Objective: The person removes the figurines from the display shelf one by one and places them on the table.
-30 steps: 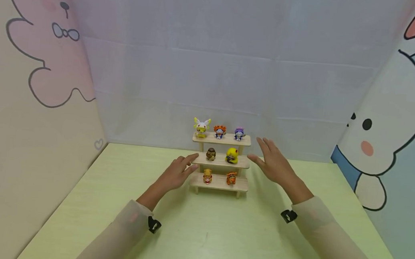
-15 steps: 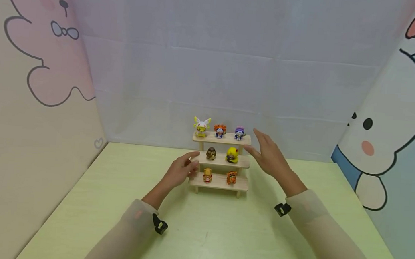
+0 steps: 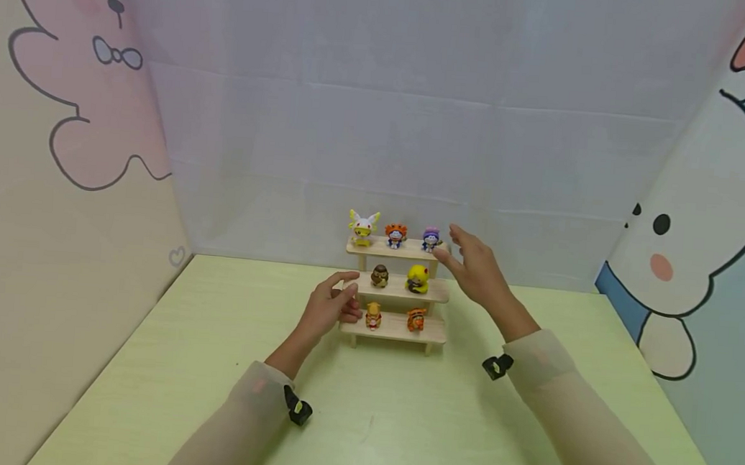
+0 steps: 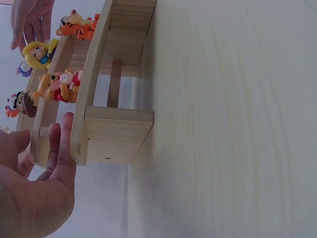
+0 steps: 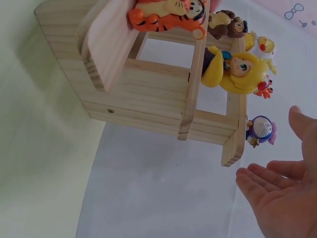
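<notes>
A three-tier wooden display shelf stands against the back wall. My left hand is at its left end, fingertips right at the middle and lower boards; in the left wrist view its fingers overlap the board ends. My right hand is raised beside the top tier, fingers extended and palm turned inward, holding nothing. Its thumb points toward the purple-capped Doraemon figurine. Also on top are an orange-maned Doraemon and a white-eared yellow figurine.
An owl figurine and a yellow-haired figurine stand on the middle tier. Winnie the Pooh and Tigger occupy the lower one. Pale table lies in front; cloth walls enclose the back and sides.
My right hand has moved left and up toward the shelf's top right corner. My left hand has shifted slightly right, its lower fingers now overlapping the lower board. The figurines stay in place.
</notes>
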Available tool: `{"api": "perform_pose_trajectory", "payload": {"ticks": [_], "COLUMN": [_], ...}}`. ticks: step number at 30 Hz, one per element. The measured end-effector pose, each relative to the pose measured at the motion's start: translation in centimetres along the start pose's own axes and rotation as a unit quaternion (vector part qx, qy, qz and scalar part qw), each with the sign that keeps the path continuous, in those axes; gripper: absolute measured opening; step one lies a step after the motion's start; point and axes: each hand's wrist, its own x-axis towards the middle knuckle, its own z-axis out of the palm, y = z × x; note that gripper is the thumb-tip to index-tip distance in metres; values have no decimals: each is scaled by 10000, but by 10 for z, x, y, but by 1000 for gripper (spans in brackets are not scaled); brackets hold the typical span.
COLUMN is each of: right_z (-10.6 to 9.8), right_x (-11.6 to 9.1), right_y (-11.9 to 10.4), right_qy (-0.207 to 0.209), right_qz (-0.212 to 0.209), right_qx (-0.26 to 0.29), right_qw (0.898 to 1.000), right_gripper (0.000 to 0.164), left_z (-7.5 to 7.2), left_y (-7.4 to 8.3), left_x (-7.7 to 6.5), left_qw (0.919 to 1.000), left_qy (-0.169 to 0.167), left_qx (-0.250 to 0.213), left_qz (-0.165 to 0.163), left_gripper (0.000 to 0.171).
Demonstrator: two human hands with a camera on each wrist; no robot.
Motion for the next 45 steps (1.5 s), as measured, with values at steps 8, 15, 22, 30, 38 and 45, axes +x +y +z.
{"api": "perform_pose_trajectory", "payload": {"ticks": [8,15,22,30,38,45], "right_z": [6,12,18,22,23,19], "right_x": [12,24,32,35,34,36], "right_y": [-3,-2,5,14,16,14], "right_qy": [160,309,415,449,383,309], "right_qz": [53,97,184,268,282,432], "right_qx": [583,942,1539,2361,2272,2200], "right_qw": [9982,9950,9870,9703,9727,9741], "right_gripper": [67,61,54,48,45,42], "left_z": [5,3,1,1,0,0], "left_y": [-1,-3,-2,-7,-10,-9], "left_x": [1,2,3,5,6,6], "left_qw": [9997,9998,9998,9999,9999,9999], "left_qy": [192,137,11,92,111,103], "left_qx": [-158,-75,-54,-13,-26,-24], "left_qz": [-54,-113,-202,-132,-47,9], "left_gripper": [39,41,45,40,40,41]}}
